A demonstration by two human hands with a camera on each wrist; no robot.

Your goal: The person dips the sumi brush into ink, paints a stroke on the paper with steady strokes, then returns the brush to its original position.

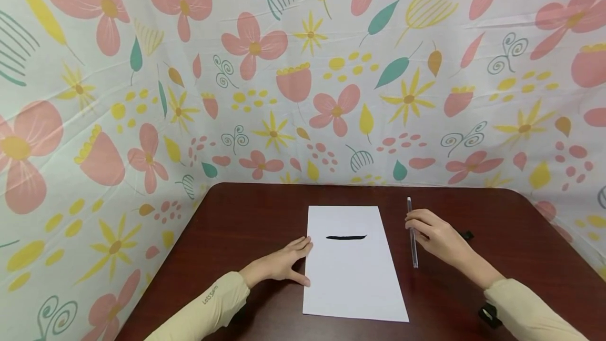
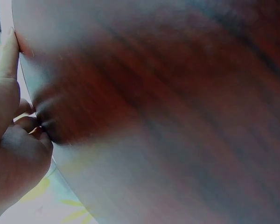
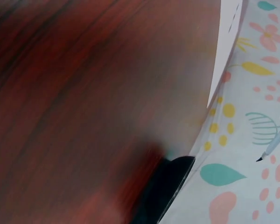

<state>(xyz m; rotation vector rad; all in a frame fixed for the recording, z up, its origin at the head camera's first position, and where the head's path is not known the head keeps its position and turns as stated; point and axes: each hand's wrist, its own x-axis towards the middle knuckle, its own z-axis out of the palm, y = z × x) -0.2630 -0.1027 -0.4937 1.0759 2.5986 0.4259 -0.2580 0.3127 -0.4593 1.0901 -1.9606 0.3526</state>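
Observation:
My left hand (image 1: 286, 262) rests at the left edge of a white sheet of paper (image 1: 355, 283), its fingers spread, fingertips touching the edge. A single thick black stroke (image 1: 346, 237) runs across the sheet's upper part. To the right of the paper, my right hand (image 1: 440, 238) pinches a slim pen (image 1: 413, 246), which stands nearly upright, apart from the sheet. In the right wrist view the pen (image 3: 273, 144) shows a pale barrel and a dark, brush-like tip. The left wrist view has the left hand (image 2: 16, 140) at its edge, partly cut off.
The sheet lies on a dark reddish-brown table (image 1: 246, 214). A small black object (image 1: 466, 235) is partly hidden behind the right hand. Another black item (image 1: 490, 314) sits by the right sleeve. Flower-printed cloth (image 1: 303, 93) hangs behind the table and on its left.

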